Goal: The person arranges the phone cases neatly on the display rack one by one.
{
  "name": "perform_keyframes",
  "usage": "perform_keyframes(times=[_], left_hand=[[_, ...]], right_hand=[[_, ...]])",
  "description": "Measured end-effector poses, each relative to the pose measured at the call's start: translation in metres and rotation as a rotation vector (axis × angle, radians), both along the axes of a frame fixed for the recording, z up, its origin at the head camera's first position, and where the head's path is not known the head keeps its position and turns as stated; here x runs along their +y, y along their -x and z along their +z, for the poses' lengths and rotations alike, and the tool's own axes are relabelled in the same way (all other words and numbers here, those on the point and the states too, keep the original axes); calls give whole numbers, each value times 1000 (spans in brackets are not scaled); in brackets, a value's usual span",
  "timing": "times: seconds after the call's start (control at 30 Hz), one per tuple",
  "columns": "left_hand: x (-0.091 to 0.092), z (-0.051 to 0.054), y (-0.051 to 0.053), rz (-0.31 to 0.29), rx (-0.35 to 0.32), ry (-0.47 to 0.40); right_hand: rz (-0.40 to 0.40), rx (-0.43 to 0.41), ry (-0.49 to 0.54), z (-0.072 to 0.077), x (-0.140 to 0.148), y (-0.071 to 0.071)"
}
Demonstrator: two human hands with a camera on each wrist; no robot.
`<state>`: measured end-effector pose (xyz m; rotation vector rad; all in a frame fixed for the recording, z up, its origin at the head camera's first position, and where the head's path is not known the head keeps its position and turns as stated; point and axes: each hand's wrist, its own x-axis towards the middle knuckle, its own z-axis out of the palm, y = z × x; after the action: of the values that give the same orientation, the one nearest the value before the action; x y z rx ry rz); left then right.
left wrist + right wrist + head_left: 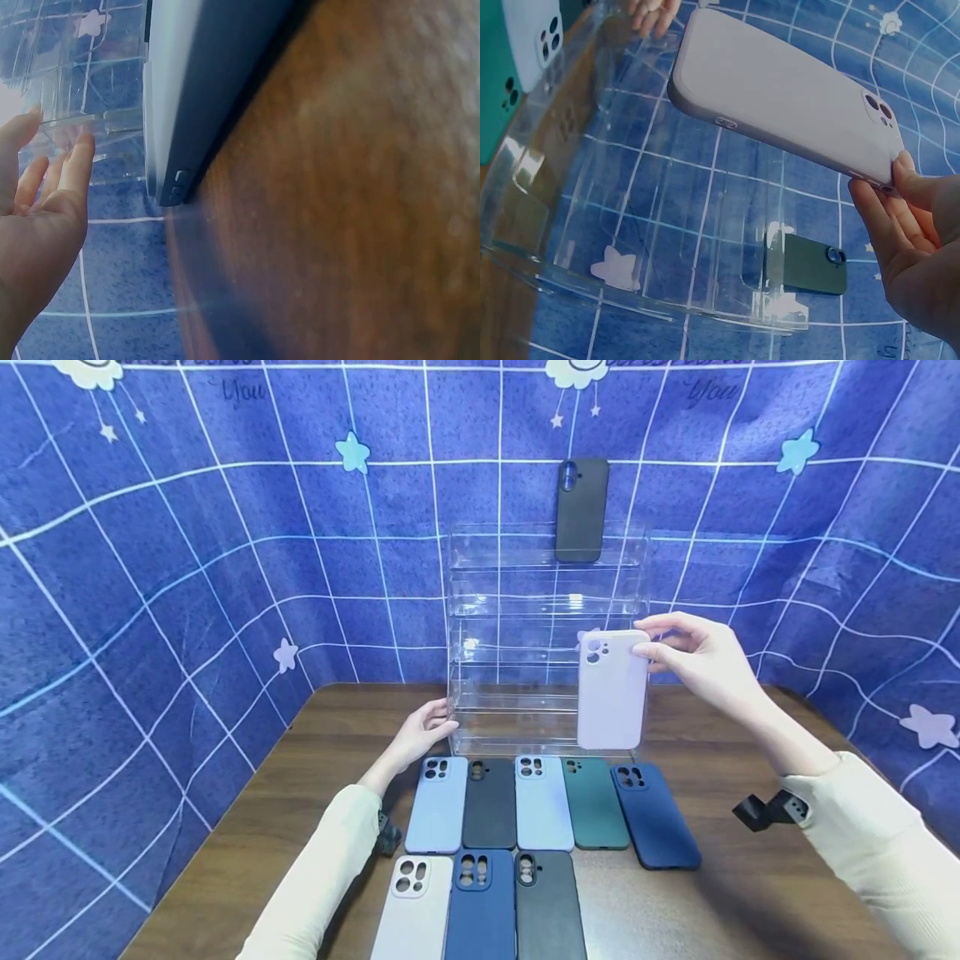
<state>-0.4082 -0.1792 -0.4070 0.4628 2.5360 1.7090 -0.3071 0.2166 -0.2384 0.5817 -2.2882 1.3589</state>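
Between thumb and fingers, my right hand pinches a pale lilac phone case by its upper right edge, camera holes up. The right wrist view shows that case tilted in front of the rack. My left hand holds the lower left edge of a clear tiered display rack, thumb in front; the left wrist view has this hand at the transparent side. A black phone case stands upright on the rack's top tier, right of middle.
On the wooden table before the rack lie two rows of phone cases, among them a light blue case, a green case, a navy case and a white case. A blue grid-patterned cloth hangs behind.
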Motion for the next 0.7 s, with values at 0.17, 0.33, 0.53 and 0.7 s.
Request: perform_keyframes(times=[0.17, 0.33, 0.53, 0.7], left_hand=[[-2, -8, 6, 13, 15, 13], [-2, -11, 8, 22, 27, 14], [-1, -14, 12, 33, 12, 3], [-2, -14, 13, 25, 27, 24]], right_hand=[[8, 28, 43, 7, -4, 7], [-18, 54, 64, 15, -6, 16], [-37, 84, 99, 23, -7, 27], [-44, 104, 134, 29, -9, 36]])
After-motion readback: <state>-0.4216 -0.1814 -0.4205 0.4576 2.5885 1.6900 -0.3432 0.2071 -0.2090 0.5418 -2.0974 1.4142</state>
